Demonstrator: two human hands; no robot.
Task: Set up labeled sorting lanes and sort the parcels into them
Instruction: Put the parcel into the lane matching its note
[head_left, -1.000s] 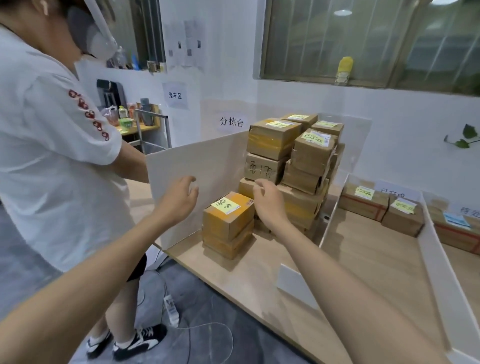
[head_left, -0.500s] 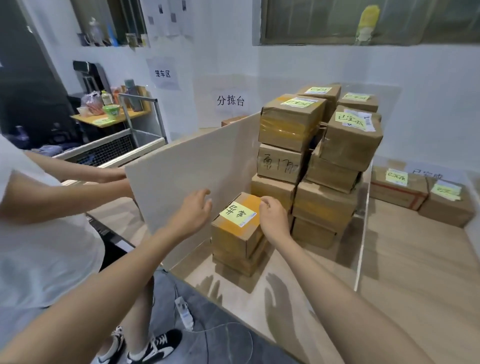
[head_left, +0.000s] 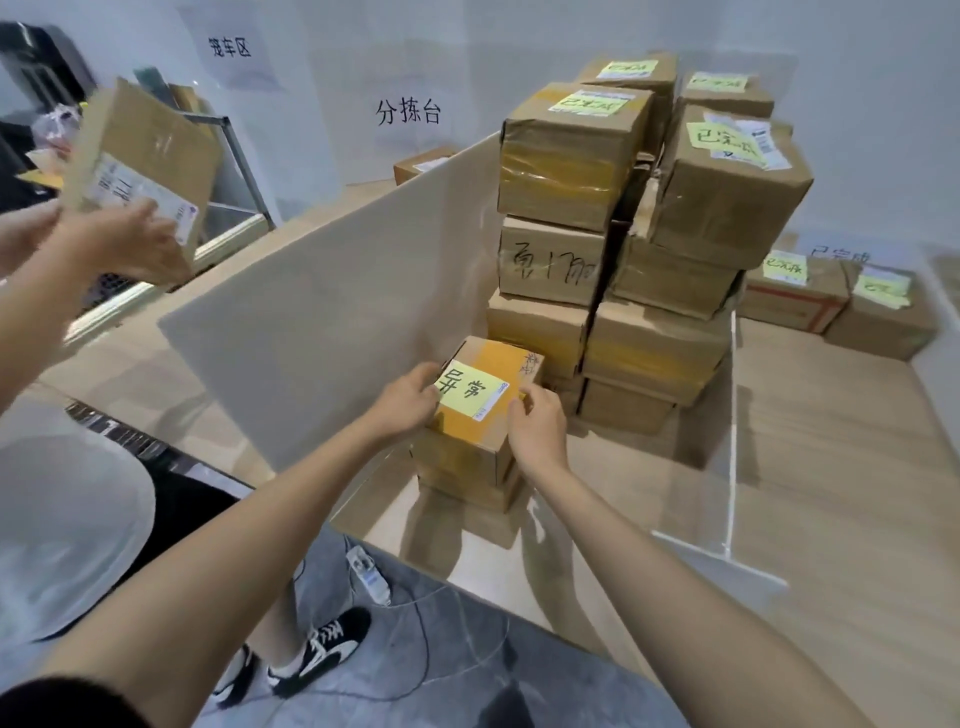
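We clasp the small taped parcel (head_left: 480, 410) with its yellow note, left hand (head_left: 408, 400) and right hand (head_left: 537, 434) on opposite sides, atop another carton beside the white divider (head_left: 332, 332); it looks stiff, light, tape-slick, so hold by side walls, the tall stack (head_left: 623, 249) crowding behind

Both hands — left hand (head_left: 408, 400), right hand (head_left: 535, 428) — on labeled parcel (head_left: 480, 415).

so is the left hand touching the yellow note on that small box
Touching. The head view shows the left hand with fingertips on the left edge of the yellow note atop the small box.
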